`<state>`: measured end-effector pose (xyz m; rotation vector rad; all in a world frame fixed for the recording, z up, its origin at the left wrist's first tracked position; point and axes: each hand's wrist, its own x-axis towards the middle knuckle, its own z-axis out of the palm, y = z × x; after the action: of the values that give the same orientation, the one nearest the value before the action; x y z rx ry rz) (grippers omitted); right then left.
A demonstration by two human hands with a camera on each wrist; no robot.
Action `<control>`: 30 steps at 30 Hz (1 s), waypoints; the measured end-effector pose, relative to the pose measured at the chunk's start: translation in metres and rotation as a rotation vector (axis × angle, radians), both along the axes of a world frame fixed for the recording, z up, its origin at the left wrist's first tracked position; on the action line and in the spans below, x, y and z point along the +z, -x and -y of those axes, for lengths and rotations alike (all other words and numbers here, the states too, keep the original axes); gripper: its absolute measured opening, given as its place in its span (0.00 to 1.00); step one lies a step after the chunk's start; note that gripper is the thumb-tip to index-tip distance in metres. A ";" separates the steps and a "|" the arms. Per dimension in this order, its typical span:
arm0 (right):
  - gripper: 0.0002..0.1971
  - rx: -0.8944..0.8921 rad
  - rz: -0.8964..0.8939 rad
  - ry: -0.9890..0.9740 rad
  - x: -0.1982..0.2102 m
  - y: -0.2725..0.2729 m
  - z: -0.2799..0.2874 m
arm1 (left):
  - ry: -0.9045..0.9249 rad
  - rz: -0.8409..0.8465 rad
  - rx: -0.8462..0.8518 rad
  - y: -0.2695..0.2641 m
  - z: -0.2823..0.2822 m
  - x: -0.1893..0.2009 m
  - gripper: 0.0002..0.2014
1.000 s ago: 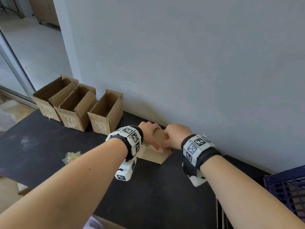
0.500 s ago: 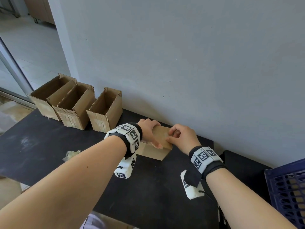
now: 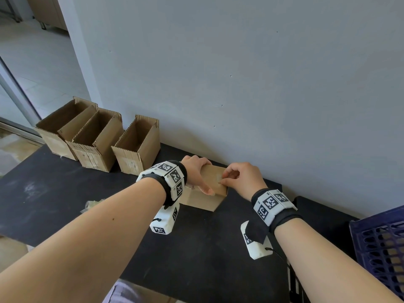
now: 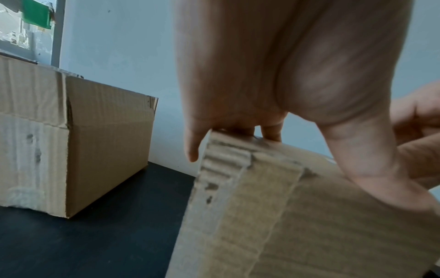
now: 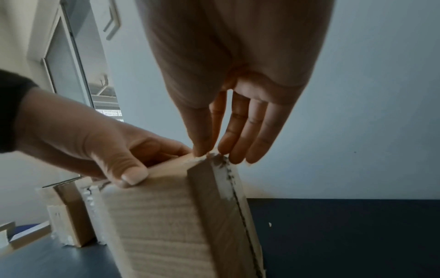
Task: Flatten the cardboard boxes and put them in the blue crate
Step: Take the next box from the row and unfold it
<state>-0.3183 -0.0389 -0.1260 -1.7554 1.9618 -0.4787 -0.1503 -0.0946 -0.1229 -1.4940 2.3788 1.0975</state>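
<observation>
A small closed cardboard box [image 3: 207,196] stands on the black table [image 3: 196,259] near the wall. My left hand [image 3: 194,171] grips its top from the left, fingers curled over the far edge and thumb along the near edge. In the left wrist view the left hand [image 4: 262,94] sits on the box [image 4: 309,225] at its torn corrugated edge. My right hand [image 3: 229,180] pinches at the box's top surface. The right wrist view shows the right hand [image 5: 213,152] with thumb and fingertips closed on the taped top corner of the box [image 5: 154,216].
Three open-topped cardboard boxes [image 3: 65,127] [image 3: 96,141] [image 3: 137,145] stand in a row at the table's far left by the wall. A crumpled clear scrap [image 3: 91,204] lies left of my left arm. The blue crate [image 3: 380,248] is at the right edge.
My right hand has come off the box's top, drawn back toward me and to the right, and now pinches at the top with its fingertips. The left hand keeps its grip.
</observation>
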 end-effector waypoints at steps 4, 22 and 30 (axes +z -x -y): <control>0.12 0.027 -0.009 0.057 -0.007 -0.002 0.001 | 0.005 -0.001 0.001 0.000 0.002 -0.002 0.45; 0.05 0.034 0.025 0.126 -0.011 -0.003 0.000 | 0.001 0.012 -0.006 0.002 0.003 0.002 0.44; 0.03 0.048 -0.012 0.105 -0.011 -0.004 0.002 | -0.011 0.009 0.007 0.003 0.003 0.001 0.44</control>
<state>-0.3140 -0.0411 -0.1368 -1.8690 1.9299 -0.5657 -0.1535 -0.0974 -0.1222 -1.5021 2.3595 1.1014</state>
